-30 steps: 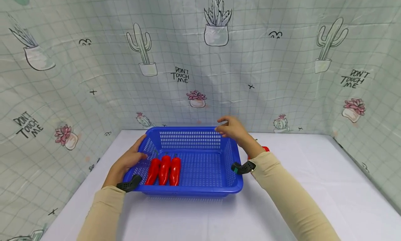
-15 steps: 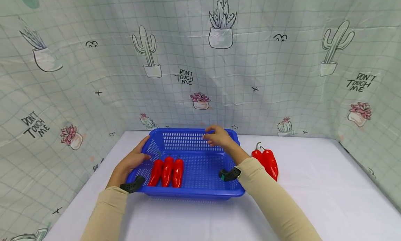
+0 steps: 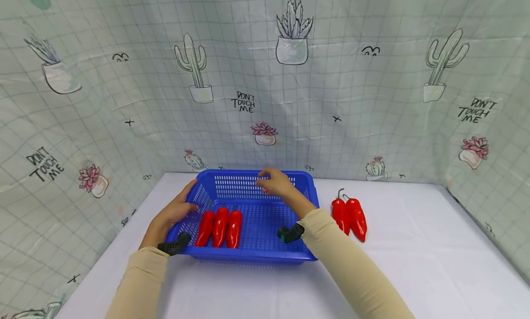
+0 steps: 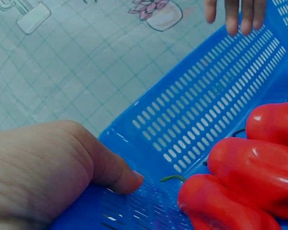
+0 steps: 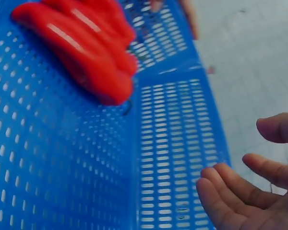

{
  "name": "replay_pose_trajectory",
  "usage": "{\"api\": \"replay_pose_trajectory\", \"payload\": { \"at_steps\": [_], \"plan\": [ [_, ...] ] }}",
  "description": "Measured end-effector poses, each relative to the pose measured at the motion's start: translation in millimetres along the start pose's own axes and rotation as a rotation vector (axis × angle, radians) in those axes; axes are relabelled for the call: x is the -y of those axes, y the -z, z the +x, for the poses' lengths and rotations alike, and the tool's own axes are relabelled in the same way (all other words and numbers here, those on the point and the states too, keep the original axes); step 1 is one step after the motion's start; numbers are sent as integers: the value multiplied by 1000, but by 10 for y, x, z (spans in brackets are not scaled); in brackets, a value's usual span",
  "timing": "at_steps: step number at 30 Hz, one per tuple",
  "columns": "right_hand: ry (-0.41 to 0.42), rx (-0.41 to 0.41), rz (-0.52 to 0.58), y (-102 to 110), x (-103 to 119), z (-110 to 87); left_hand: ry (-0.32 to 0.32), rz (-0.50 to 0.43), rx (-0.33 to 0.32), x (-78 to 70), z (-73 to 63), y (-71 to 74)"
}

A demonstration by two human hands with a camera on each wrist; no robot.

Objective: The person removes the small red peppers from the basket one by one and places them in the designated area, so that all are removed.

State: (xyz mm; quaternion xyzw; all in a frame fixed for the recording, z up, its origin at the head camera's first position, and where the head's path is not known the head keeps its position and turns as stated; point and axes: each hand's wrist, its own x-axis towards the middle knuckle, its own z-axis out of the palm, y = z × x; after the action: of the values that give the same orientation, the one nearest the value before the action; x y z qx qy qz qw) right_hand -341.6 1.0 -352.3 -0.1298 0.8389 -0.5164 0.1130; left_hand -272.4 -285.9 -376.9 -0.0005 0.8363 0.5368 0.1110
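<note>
A blue perforated plastic basket [image 3: 252, 253] stands on the table. Three red peppers [image 3: 221, 227] with green stems lie side by side in its left half. At the left rim, my left hand [image 3: 171, 213] grips the basket, the thumb inside the wall; its other fingers are mostly hidden behind the rim. My right hand [image 3: 276, 183] hovers over the back part of the basket, holding nothing. In the right wrist view that hand's fingers [image 5: 240, 191] are loosely bent and spread apart, near the back rim.
Two more red peppers [image 3: 356, 219] lie together on the white table [image 3: 414, 254], right of the basket and near my right forearm. A patterned cloth wall [image 3: 314, 148] rises close behind the basket and along both sides.
My right hand has moved left from the basket's back right corner to over its middle, uncovering the two peppers on the table. My left hand stays on the rim. The head view shifted slightly.
</note>
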Motion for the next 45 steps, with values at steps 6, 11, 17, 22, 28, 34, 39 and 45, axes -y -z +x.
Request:
{"api": "replay_pose_trajectory", "payload": {
  "at_steps": [6, 11, 17, 22, 28, 34, 39, 45],
  "plan": [
    [-2, -12, -124, -168, -92, 56, -9, -13, 10, -6, 24, -62],
    [-7, 0, -115, -260, -85, 88, -9, 13, -7, -14, 4, -45],
    [10, 41, -109, -420, 15, 88, -4, 14, -6, -14, -7, -18],
    [-24, 39, -93, -529, 30, 125, -4, 11, -8, 3, -15, -18],
    [-53, 58, -157, -644, 11, 155, -2, 1, -13, 25, -31, -22],
    [-48, 97, -225, -714, 26, 134, 2, 2, -14, -2, -46, -6],
    [-65, 157, -232, -736, 26, 129, -4, 4, -13, -26, -29, -9],
    [-46, 263, -230, -786, 9, 125, 3, 13, -20, -18, -45, -1]
  ]
}}
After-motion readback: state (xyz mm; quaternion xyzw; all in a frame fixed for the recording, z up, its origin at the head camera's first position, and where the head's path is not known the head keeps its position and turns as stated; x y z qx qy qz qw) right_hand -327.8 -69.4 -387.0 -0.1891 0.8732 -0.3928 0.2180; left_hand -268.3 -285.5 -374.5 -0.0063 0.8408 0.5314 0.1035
